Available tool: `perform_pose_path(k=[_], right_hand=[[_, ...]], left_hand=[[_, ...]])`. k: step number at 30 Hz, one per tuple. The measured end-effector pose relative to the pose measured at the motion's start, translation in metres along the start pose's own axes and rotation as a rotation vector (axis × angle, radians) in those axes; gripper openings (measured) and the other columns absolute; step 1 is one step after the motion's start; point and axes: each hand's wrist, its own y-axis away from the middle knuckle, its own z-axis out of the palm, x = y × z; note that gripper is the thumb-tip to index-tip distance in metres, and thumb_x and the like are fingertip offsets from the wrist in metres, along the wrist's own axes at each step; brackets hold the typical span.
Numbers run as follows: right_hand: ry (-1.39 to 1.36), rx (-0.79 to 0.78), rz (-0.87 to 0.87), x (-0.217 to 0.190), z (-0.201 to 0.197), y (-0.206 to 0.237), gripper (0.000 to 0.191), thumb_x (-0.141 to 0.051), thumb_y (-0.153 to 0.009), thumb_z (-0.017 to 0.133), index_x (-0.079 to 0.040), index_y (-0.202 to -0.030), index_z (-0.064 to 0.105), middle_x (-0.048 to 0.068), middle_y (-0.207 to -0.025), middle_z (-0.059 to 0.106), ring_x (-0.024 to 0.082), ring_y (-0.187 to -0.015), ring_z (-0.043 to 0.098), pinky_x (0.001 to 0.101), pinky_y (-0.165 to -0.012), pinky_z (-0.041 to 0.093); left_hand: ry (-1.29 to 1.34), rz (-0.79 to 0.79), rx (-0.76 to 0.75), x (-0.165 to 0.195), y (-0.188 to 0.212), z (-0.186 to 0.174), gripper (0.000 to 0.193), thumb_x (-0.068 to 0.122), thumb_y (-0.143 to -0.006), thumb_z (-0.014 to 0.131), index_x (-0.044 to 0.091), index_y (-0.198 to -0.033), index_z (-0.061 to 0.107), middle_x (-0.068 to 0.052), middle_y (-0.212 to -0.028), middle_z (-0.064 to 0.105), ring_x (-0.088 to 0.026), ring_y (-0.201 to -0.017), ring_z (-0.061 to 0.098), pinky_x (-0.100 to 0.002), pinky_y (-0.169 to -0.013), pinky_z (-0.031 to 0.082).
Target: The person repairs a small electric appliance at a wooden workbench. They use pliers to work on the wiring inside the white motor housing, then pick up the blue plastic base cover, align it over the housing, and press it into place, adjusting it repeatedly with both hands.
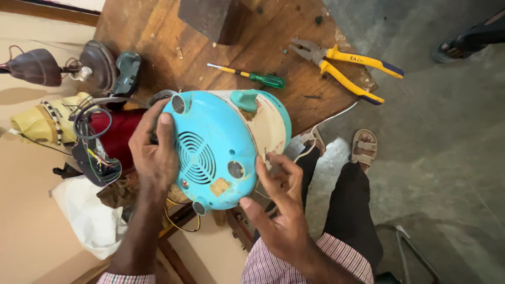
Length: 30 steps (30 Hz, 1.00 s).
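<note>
Holding a round turquoise and cream plastic appliance (223,144) at the near edge of the worn wooden counter (158,37), we tip its vented underside towards us so the grille and small feet face up. Our left hand (152,152) wraps its side with the thumb pressed on the turquoise base, steadying it; our right hand (281,210) is spread, fingertips resting against the lower rim to prop it, not clenched around anything. Beyond it lie a green-handled screwdriver (252,76) and yellow-handled pliers (342,66), well apart from our hands. To the left sits a tangle of coloured wires (92,142) beside a red casing (118,137)
</note>
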Motion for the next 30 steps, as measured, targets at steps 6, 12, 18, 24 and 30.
perform_pose_path(k=[6, 12, 18, 24, 30], right_hand=[[0.061, -0.013, -0.019, -0.003, -0.01, -0.012, 0.064, -0.01, -0.088, 0.075, 0.0, -0.148, 0.054, 0.016, -0.149, 0.04, 0.024, -0.122, 0.055, 0.0361, -0.106, 0.048], [0.071, -0.047, -0.02, -0.003, -0.019, -0.021, 0.074, -0.015, -0.084, 0.081, 0.002, -0.149, 0.048, 0.018, -0.146, 0.037, 0.027, -0.126, 0.052, 0.0372, -0.108, 0.045], [0.177, -0.018, -0.034, -0.001, -0.033, -0.031, 0.071, -0.014, -0.086, 0.08, 0.001, -0.149, 0.052, 0.015, -0.136, 0.045, 0.026, -0.127, 0.052, 0.0362, -0.11, 0.044], [0.267, -0.019, 0.021, -0.007, -0.046, -0.038, 0.071, -0.014, -0.082, 0.078, 0.0, -0.147, 0.053, 0.013, -0.131, 0.052, 0.023, -0.114, 0.054, 0.0329, -0.097, 0.048], [0.189, 0.006, 0.077, -0.013, -0.051, -0.04, 0.08, -0.016, -0.084, 0.077, -0.001, -0.153, 0.04, 0.012, -0.135, 0.049, 0.022, -0.124, 0.056, 0.0345, -0.096, 0.05]], left_hand=[[0.059, -0.079, 0.029, 0.003, 0.001, 0.01, 0.041, 0.031, -0.11, 0.056, -0.004, -0.13, 0.065, -0.011, -0.119, 0.072, -0.016, -0.112, 0.063, -0.031, -0.102, 0.05], [-0.01, -0.126, 0.055, 0.01, 0.006, 0.018, 0.041, 0.032, -0.106, 0.059, 0.0, -0.131, 0.066, -0.015, -0.12, 0.073, -0.019, -0.113, 0.066, -0.033, -0.101, 0.049], [-0.005, -0.226, 0.157, 0.013, 0.015, 0.035, 0.04, 0.034, -0.102, 0.064, 0.004, -0.129, 0.068, -0.015, -0.114, 0.075, -0.021, -0.105, 0.072, -0.035, -0.092, 0.055], [-0.068, -0.294, 0.185, 0.02, 0.021, 0.049, 0.04, 0.034, -0.1, 0.064, 0.004, -0.126, 0.07, -0.018, -0.112, 0.075, -0.029, -0.1, 0.075, -0.038, -0.089, 0.056], [-0.065, -0.227, 0.222, 0.024, 0.022, 0.058, 0.041, 0.035, -0.1, 0.064, 0.004, -0.126, 0.068, -0.02, -0.116, 0.074, -0.034, -0.104, 0.074, -0.041, -0.091, 0.056]])
